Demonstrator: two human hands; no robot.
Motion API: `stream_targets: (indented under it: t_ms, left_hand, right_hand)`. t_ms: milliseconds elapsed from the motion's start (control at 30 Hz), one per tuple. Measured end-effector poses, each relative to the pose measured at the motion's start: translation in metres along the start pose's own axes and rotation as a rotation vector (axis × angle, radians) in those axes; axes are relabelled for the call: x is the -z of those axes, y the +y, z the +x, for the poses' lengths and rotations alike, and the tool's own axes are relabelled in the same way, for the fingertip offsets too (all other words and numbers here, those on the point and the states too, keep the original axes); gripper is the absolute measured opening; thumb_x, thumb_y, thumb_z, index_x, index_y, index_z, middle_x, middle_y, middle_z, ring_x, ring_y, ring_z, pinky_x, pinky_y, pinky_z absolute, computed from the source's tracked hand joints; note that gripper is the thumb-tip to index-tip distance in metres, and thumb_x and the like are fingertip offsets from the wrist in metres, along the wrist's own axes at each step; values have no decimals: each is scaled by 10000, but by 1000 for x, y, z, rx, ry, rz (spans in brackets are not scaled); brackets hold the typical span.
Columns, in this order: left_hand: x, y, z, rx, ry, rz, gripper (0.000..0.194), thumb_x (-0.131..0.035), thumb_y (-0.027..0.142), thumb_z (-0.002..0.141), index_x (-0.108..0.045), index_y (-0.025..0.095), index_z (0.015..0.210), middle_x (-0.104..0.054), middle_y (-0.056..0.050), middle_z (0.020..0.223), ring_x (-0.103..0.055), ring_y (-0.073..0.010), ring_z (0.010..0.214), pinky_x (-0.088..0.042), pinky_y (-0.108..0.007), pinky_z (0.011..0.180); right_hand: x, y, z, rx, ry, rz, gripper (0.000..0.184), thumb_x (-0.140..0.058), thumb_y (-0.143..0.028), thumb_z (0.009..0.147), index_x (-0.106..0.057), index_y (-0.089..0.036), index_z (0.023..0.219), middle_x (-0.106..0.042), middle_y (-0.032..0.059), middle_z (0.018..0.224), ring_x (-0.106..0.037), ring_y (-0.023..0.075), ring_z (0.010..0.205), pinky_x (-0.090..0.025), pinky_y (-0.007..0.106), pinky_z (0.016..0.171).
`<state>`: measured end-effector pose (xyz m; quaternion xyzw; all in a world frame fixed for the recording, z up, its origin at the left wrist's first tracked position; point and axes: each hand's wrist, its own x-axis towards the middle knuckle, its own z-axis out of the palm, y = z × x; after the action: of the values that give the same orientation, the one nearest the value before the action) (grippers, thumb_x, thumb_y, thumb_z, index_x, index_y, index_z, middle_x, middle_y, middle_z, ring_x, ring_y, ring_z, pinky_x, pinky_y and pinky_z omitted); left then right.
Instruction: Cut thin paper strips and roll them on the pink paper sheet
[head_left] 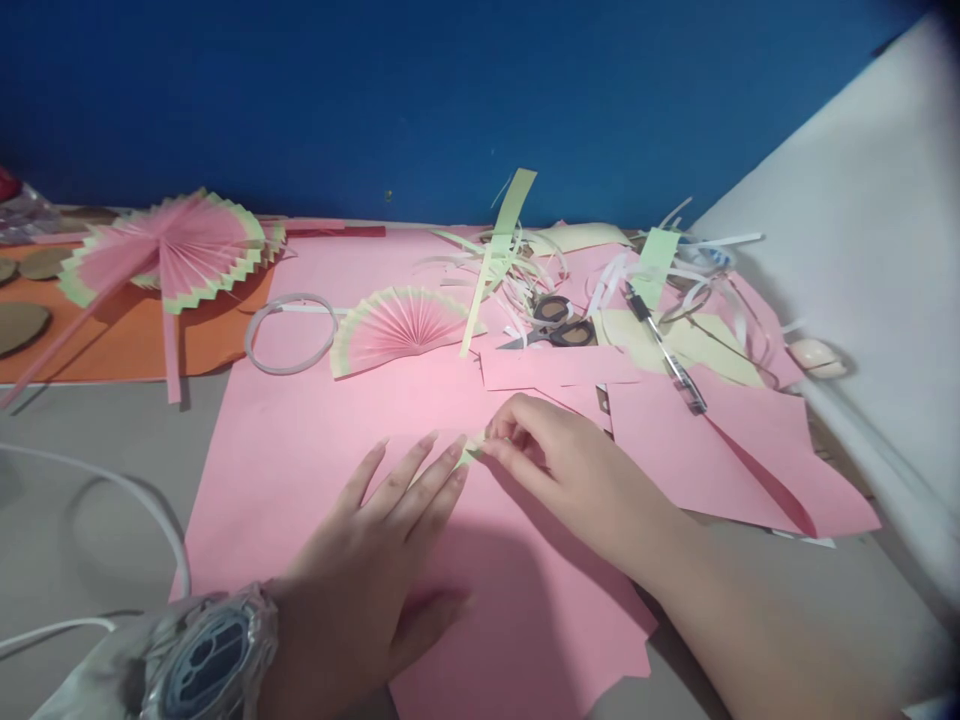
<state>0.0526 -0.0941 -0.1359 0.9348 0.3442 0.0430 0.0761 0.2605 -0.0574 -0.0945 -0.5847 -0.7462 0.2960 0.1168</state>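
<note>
My left hand [405, 510] lies flat with its fingers stretched out on a large pink paper sheet [277, 470]. Under its fingertips is a small piece of pale green paper [468, 453], mostly hidden by the fingers. My right hand [532, 450] pinches the right end of that green paper between thumb and fingers. Just beyond both hands rests a pleated pink paper fan [409, 330] with a yellow-green rim. Scissors [555, 325] lie behind my right hand, beside a narrow pink paper strip [559, 368].
Shredded paper strips [517, 265] are heaped at the back. A pen [667, 350] lies on paper pieces at the right. At the left are a roll of tape [291, 333], pleated fans on sticks [172, 250] and a white cable [135, 485]. A blue wall [450, 100] stands behind.
</note>
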Motion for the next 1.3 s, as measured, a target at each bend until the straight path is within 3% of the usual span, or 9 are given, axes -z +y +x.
stream_targets:
  t_ms: [300,567,900,1300]
  left_hand:
    - [1,1,2,15,-6,-26,735,-446,502,849,-244,116,1441,-171,-94,1533,-141,-290,1401,-81,-482,1112]
    - [4,1,3,16,-42,-82,658,-488,441,836,-290,227,1426,-192,-113,1528,-177,-321,1391,-182,-563,1075]
    - [5,4,1,40,-32,-75,637,-496,443,834,-335,213,1406,-208,-141,1519,-182,-332,1387,-190,-585,1071]
    - [5,4,0,33,-62,-62,631,-446,474,866,-284,229,1426,-139,-98,1542,-114,-291,1408,-165,-552,1093]
  right_hand:
    - [4,6,-1,-83,-59,69,202,-365,-354,959,-455,-234,824,-616,-44,866,-555,128,743,-371,267,609]
    - [6,6,-4,-95,-62,107,225,-363,-381,954,-449,-232,808,-626,-27,918,-572,144,767,-390,272,620]
    - [-1,9,0,-44,66,-66,150,-427,-279,928,-466,-218,796,-558,-20,825,-511,133,702,-359,273,600]
    - [-6,6,3,58,73,-187,157,-393,-156,929,-463,-200,796,-538,29,859,-523,157,717,-379,281,612]
